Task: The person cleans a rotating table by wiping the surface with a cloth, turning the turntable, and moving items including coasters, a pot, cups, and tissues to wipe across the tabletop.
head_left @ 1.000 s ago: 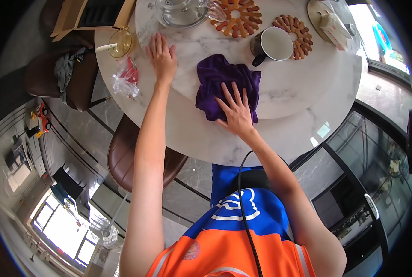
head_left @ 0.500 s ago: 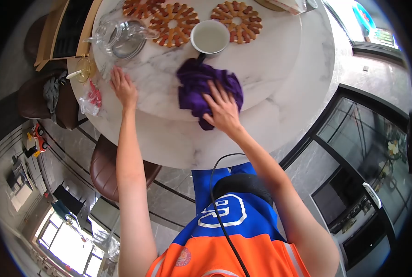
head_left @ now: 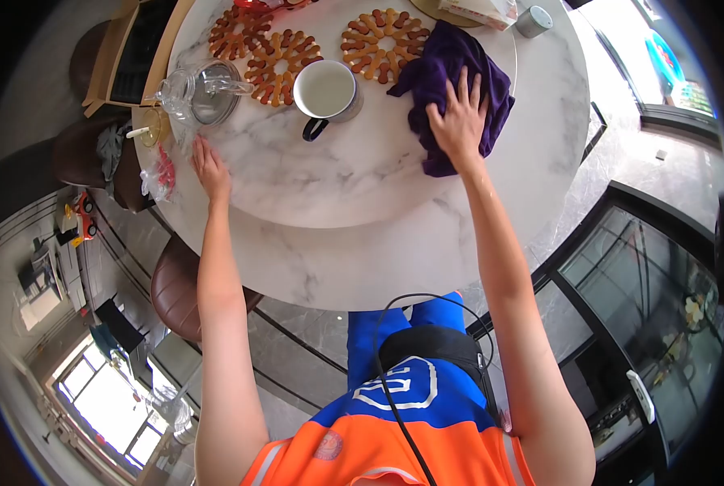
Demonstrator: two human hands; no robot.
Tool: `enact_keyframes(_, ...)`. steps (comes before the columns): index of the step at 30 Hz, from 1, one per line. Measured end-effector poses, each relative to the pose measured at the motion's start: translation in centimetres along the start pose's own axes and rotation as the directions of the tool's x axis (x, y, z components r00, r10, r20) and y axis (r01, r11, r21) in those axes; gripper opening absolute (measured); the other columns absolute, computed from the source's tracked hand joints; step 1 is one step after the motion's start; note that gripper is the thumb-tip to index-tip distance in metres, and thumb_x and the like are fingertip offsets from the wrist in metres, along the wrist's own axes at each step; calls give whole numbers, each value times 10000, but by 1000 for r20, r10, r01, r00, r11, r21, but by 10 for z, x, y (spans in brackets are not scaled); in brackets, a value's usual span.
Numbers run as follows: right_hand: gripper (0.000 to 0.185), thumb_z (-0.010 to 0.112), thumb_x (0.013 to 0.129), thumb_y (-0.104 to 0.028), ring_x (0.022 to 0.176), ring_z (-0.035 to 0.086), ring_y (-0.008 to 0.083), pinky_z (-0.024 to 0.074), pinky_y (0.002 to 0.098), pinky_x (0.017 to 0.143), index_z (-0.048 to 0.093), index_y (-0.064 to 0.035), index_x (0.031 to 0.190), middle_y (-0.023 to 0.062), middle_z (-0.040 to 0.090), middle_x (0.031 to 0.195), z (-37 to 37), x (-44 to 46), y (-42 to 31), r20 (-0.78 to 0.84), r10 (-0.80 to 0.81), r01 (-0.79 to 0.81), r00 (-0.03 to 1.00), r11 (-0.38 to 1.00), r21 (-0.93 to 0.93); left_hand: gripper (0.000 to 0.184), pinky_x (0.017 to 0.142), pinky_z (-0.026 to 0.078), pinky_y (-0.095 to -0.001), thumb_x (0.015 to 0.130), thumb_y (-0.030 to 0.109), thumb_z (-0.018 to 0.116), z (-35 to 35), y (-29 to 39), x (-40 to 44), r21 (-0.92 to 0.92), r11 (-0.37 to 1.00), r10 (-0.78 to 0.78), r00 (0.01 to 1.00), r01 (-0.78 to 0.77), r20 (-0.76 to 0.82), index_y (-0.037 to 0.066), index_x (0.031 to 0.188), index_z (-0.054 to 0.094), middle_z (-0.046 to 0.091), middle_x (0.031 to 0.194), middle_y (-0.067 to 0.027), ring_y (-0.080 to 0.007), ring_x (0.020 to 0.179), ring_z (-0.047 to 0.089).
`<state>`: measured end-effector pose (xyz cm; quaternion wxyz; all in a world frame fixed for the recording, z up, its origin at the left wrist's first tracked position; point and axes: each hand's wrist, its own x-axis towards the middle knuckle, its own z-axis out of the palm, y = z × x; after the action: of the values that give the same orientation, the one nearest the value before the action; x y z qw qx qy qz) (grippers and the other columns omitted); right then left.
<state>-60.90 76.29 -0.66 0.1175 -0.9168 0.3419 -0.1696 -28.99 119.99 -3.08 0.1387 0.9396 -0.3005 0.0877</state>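
Observation:
My right hand (head_left: 462, 117) lies with fingers spread on a crumpled purple cloth (head_left: 432, 146), pressing it against the round marble turntable (head_left: 297, 190) on its right side. My left hand (head_left: 211, 168) rests flat, fingers extended, near the turntable's left edge. Between the hands stands a white mug (head_left: 327, 91) with a dark handle, pale inside. Just beyond my left hand is a clear glass teapot (head_left: 208, 89). Slatted wooden trivets, one on the left (head_left: 283, 69) and one on the right (head_left: 382, 44), lie behind the mug; the cloth touches or nearly touches the right one.
Left of my left hand are a red-and-clear plastic wrapper (head_left: 161, 174) and a small yellowish glass (head_left: 156, 125). An open cardboard box (head_left: 106, 69) stands at the far left. A grey cylinder (head_left: 533, 22) sits back right. A brown chair (head_left: 175, 287) is beside the table.
My right hand has slid the purple cloth right and away from me, from in front of the mug. The mug's handle now shows. My left hand stays flat; the view has shifted slightly.

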Motion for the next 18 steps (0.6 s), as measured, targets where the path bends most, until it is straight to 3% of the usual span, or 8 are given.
enact_keyframes(3,629,643,806,-377,1495,217,436,210,620,1174,575,-43,1334,204,302,1605,-29,-43,-20,83,-15,10,996,998,68,404,1140,314,-509,1039,186,454,-5,30,-5,57,998,46,991,-39,-127,9,1396,522,488,1464,-164,-342,1377,433)
enact_keyframes(5,626,672,786,-353,1498,210,436,208,616,1177,580,-44,1322,210,292,1606,-43,-77,-24,156,10,-27,988,994,110,254,979,450,-490,977,66,535,-25,113,-23,-148,986,46,974,-81,-222,-2,1214,595,567,1235,-186,-362,1156,547)
enact_keyframes(6,629,698,770,-330,1501,206,431,215,610,1178,582,-50,1321,207,292,1607,-50,-86,-21,172,-15,-8,985,991,133,161,840,499,-450,917,-25,567,-37,170,-34,-56,953,265,910,-297,-318,19,1067,604,580,1080,-162,-343,991,574)
enact_keyframes(9,641,717,763,-280,1493,217,437,215,609,1178,561,-65,1347,218,303,1596,-61,-87,-8,205,-75,36,976,982,188,247,857,515,-436,838,-42,662,-67,340,-47,-384,729,574,811,-567,-108,25,1072,617,594,1102,-163,-326,990,606)
enact_keyframes(11,666,706,774,-255,1484,215,462,210,623,1172,525,-76,1390,240,301,1588,-57,-88,-6,211,-57,17,976,982,186,421,977,471,-440,786,-10,664,-40,406,-12,-487,807,399,917,-335,29,8,1201,598,566,1243,-193,-353,1147,556)
enact_keyframes(13,695,695,785,-230,1476,213,486,206,637,1166,489,-86,1433,262,299,1580,-54,-86,-13,196,-24,-13,980,983,184,559,1000,477,-473,840,54,696,19,432,32,-252,915,322,947,-316,-19,50,1369,513,506,1341,-203,-362,1263,494)
enact_keyframes(15,754,668,803,-178,1454,201,543,191,675,1147,413,-150,1512,301,286,1569,-55,-82,-22,188,18,-35,982,996,87,661,1078,388,-547,838,189,722,49,441,62,-59,971,239,942,-231,235,32,1421,452,453,1401,-248,-389,1291,457)
enact_keyframes(18,735,648,816,-163,1442,201,569,186,700,1128,432,-221,1516,312,280,1567,-50,-84,-21,174,-17,6,985,998,61,775,1027,460,-531,833,199,760,48,452,79,5,963,245,881,-270,404,23,1469,352,441,1332,-354,-476,1267,473)
